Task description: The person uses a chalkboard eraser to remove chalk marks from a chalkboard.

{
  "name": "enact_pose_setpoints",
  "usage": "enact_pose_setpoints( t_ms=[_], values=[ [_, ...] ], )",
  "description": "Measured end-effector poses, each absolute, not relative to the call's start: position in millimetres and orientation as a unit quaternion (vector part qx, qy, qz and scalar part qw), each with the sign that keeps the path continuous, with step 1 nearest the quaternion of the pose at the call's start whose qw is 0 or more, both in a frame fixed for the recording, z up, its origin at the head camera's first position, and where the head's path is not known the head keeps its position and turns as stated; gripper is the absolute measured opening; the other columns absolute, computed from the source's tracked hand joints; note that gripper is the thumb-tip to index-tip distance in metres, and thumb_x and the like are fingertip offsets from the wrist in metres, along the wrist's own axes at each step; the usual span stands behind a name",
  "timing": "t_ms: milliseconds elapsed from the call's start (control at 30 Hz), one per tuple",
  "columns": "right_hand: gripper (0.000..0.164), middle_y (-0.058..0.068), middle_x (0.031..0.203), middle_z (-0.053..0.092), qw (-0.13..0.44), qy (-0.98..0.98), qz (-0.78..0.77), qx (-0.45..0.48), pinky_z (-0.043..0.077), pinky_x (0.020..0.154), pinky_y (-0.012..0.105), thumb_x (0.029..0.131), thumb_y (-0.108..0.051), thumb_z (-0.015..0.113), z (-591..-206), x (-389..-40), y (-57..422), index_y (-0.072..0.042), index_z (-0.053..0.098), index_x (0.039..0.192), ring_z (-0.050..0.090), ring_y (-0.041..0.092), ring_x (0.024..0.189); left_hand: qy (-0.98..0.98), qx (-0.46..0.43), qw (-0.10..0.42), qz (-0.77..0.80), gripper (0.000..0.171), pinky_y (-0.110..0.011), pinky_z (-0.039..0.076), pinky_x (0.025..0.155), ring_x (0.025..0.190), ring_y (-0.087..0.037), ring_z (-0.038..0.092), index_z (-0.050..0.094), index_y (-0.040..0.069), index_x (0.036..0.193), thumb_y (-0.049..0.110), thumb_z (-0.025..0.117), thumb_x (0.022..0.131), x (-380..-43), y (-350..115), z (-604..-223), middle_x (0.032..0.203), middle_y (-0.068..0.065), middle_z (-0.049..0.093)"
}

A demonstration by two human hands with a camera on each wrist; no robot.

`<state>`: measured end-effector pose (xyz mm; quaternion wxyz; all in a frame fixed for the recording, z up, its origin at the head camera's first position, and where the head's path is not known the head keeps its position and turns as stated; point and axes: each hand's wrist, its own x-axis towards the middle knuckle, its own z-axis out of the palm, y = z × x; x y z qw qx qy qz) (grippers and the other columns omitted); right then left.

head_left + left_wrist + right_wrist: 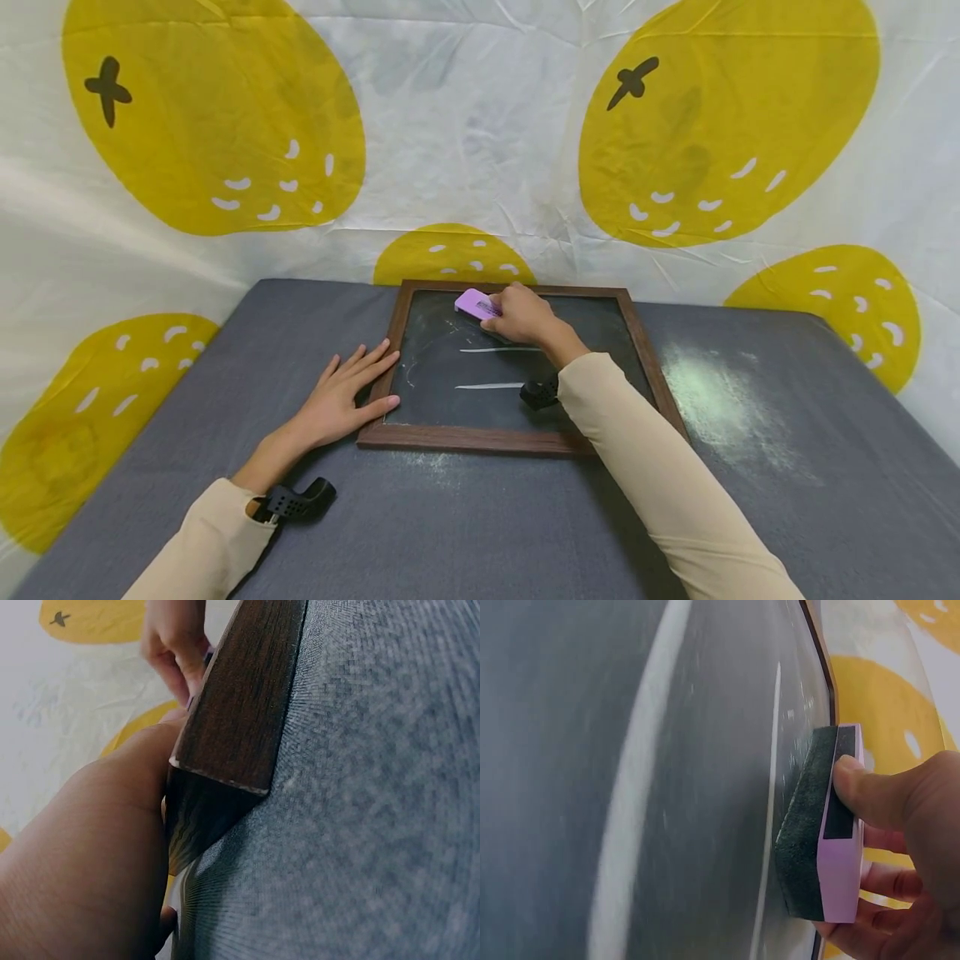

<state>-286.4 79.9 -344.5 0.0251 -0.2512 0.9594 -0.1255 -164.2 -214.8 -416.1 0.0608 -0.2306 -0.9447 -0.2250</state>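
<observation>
A chalkboard (427,408) in a brown wooden frame lies on the grey cloth, with two white chalk lines (491,386) across it. My right hand (522,315) grips a purple chalkboard eraser (477,303) near the board's far edge. In the right wrist view the eraser's dark felt (802,832) faces the board beside the thinner line, and the thumb presses on its side. The left hand (341,400) rests with straight, spread fingers on the frame's left side. From the left wrist, the wooden frame's corner (225,750) shows beside that hand.
Grey cloth (480,525) covers the table around the board. Pale chalk dust (723,408) marks the cloth to the right. A white curtain with yellow fruit shapes (465,125) hangs behind the table. Black camera mounts (300,502) sit at both wrists.
</observation>
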Motion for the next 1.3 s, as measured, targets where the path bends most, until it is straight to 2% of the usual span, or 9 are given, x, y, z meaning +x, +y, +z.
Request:
enact_pose_setpoints(
  t_ms=[167, 300, 433, 633, 900, 1167, 1300],
  values=[
    [0.031, 0.008, 0.086, 0.056, 0.044, 0.956, -0.118, -0.265, 0.039, 0.066, 0.035, 0.091, -0.033, 0.065, -341.9, -281.0, 65.4, -0.008, 0.069, 0.108, 0.047, 0.024, 0.095, -0.943, -0.232, 0.062, -0.23, 0.07, -0.063, 0.001, 0.109, 0.142, -0.037, 0.017, 0.035, 0.018, 0.15, 0.047, 0.06, 0.092, -163.9, -214.5, -414.6, 0.157, -0.005, 0.023],
    [0.04, 0.009, 0.093, 0.054, 0.056, 0.952, -0.124, -0.273, 0.039, 0.067, 0.035, 0.091, -0.03, 0.066, -340.1, -278.3, 61.1, -0.01, 0.064, 0.126, 0.046, 0.024, 0.094, -0.942, -0.235, 0.061, -0.232, 0.071, -0.063, 0.002, 0.109, 0.142, -0.036, 0.017, 0.035, 0.018, 0.151, 0.048, 0.06, 0.092, -164.5, -213.5, -414.6, 0.157, -0.004, 0.023],
    [0.052, 0.013, 0.106, 0.054, 0.072, 0.944, -0.129, -0.294, 0.041, 0.076, 0.037, 0.091, -0.026, 0.066, -339.3, -276.5, 61.1, -0.011, 0.053, 0.139, 0.047, 0.025, 0.098, -0.941, -0.237, 0.065, -0.233, 0.071, -0.063, 0.002, 0.109, 0.142, -0.036, 0.018, 0.035, 0.018, 0.15, 0.048, 0.06, 0.091, -164.9, -212.4, -415.8, 0.156, -0.004, 0.024],
    [0.055, 0.016, 0.119, 0.053, 0.094, 0.925, -0.132, -0.343, 0.04, 0.089, 0.038, 0.091, -0.019, 0.067, -337.8, -272.3, 63.5, -0.007, 0.048, 0.141, 0.047, 0.027, 0.104, -0.941, -0.239, 0.064, -0.233, 0.07, -0.063, 0.002, 0.108, 0.142, -0.037, 0.018, 0.035, 0.017, 0.15, 0.048, 0.059, 0.092, -163.3, -211.3, -419.7, 0.156, -0.005, 0.024],
    [0.055, 0.014, 0.13, 0.047, 0.063, 0.937, -0.121, -0.32, 0.039, 0.097, 0.044, 0.095, -0.021, 0.06, -326.5, -265.6, 92.5, -0.012, 0.043, 0.146, 0.042, 0.029, 0.117, -0.939, -0.242, 0.065, -0.238, 0.071, -0.063, 0.002, 0.109, 0.142, -0.036, 0.017, 0.034, 0.018, 0.151, 0.048, 0.059, 0.092, -163.0, -211.0, -420.5, 0.157, -0.004, 0.023],
    [0.053, 0.018, 0.119, 0.058, 0.008, 0.955, -0.135, -0.263, 0.042, 0.088, 0.049, 0.091, -0.027, 0.066, -330.6, -261.8, 159.2, 0.0, 0.053, 0.135, 0.051, 0.032, 0.106, -0.94, -0.245, 0.067, -0.229, 0.07, -0.063, 0.002, 0.108, 0.142, -0.036, 0.017, 0.034, 0.016, 0.151, 0.048, 0.058, 0.092, -163.2, -212.8, -417.5, 0.157, -0.005, 0.023],
    [0.054, 0.013, 0.101, 0.065, 0.001, 0.965, -0.14, -0.224, 0.045, 0.076, 0.044, 0.086, -0.029, 0.069, -335.6, -259.8, 191.1, 0.004, 0.057, 0.127, 0.056, 0.027, 0.087, -0.941, -0.239, 0.067, -0.228, 0.07, -0.063, 0.002, 0.108, 0.142, -0.037, 0.017, 0.034, 0.017, 0.151, 0.048, 0.058, 0.092, -162.0, -215.4, -415.9, 0.157, -0.006, 0.023]
  ],
)
